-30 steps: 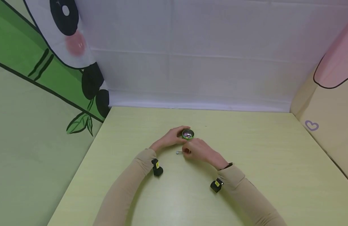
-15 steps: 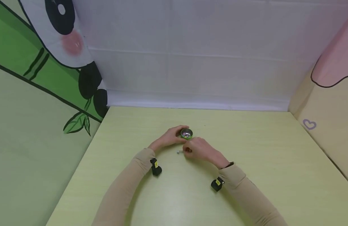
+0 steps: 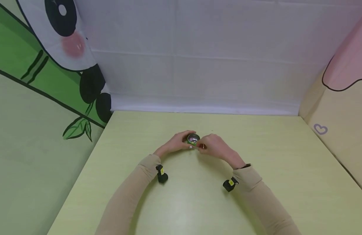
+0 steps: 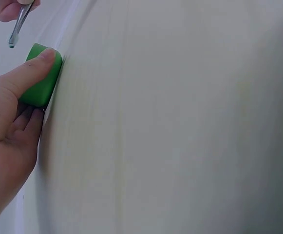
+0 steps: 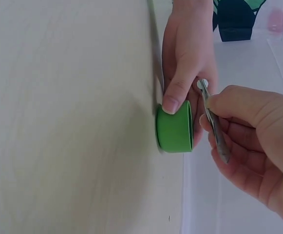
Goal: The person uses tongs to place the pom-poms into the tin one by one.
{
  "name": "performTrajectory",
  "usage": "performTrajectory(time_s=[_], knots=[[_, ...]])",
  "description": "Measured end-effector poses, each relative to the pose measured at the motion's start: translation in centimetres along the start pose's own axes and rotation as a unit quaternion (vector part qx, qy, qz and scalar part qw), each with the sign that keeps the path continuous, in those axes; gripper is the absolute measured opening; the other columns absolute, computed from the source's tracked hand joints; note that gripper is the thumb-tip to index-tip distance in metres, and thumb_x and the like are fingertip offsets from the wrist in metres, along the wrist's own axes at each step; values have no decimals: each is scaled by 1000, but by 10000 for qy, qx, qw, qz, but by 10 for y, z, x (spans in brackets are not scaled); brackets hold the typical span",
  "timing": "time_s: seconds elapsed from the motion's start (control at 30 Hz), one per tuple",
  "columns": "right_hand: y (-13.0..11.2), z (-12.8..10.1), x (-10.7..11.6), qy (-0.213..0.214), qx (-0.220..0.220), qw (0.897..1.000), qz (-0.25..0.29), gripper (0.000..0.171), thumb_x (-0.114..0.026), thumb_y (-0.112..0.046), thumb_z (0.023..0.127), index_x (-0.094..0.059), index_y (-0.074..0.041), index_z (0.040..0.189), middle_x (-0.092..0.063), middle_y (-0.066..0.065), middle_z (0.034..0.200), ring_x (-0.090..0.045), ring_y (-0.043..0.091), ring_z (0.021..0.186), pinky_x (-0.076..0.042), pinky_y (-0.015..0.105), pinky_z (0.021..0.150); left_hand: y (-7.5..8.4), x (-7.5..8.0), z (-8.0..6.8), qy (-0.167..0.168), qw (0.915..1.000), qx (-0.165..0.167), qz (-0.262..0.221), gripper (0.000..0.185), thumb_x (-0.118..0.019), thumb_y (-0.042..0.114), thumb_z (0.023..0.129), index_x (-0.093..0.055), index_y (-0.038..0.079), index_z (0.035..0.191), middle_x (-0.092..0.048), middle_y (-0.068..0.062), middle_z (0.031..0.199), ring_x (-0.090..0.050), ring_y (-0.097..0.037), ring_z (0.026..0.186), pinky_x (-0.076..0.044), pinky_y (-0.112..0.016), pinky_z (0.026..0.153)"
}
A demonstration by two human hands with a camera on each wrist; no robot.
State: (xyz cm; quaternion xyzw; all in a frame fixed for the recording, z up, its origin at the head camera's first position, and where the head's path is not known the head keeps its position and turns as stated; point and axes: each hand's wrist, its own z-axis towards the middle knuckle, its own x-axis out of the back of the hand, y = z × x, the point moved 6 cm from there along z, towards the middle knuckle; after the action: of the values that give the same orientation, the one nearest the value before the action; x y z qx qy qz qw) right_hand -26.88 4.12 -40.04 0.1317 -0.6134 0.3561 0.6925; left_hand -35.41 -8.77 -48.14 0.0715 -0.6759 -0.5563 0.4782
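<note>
A small round green container (image 3: 193, 139) stands on the table with its mouth up, shiny inside, with small pale and yellowish bits in it. My left hand (image 3: 175, 142) holds it from the left, thumb on the near side of the green wall (image 4: 41, 85). My right hand (image 3: 217, 147) pinches metal tweezers (image 5: 214, 124) between thumb and fingers. At the tweezers' tip is a small round white piece (image 5: 202, 84). In the head view the tip lies close to the container's near side, by my left thumb. The left wrist view shows the tweezers (image 4: 19, 27) above the container.
The pale wooden table (image 3: 181, 202) extends around both hands. A white cloth backdrop (image 3: 204, 81) rises behind its far edge, with printed panels at left and right. Black cameras (image 3: 162, 174) are strapped at both wrists.
My right hand has lifted and moved away from me with the tweezers, bringing their tip up beside the container. My left hand still holds the container in place.
</note>
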Motion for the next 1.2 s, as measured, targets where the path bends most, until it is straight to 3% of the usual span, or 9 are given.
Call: performTrajectory(time_s=[0.43,1.2], knots=[[41,6,9,188,-314,9991,200,8,-68,-8,87,-75,-8,89,-71,0,76,-57,6,66,-49,21,61,-1,-2,7,124,9999,45,-39,77,-81,21,82,-44,9,148,-55,-10,145,-54,-25,133,-42,-38,116],[71,14,18,90,-661,9978,60,10,-67,-11,88,-76,-9,91,-74,2,81,-63,10,70,-53,24,62,2,2,22,317,9994,110,-126,76,-81,18,83,-43,8,148,-54,-11,146,-52,-25,135,-42,-37,116]])
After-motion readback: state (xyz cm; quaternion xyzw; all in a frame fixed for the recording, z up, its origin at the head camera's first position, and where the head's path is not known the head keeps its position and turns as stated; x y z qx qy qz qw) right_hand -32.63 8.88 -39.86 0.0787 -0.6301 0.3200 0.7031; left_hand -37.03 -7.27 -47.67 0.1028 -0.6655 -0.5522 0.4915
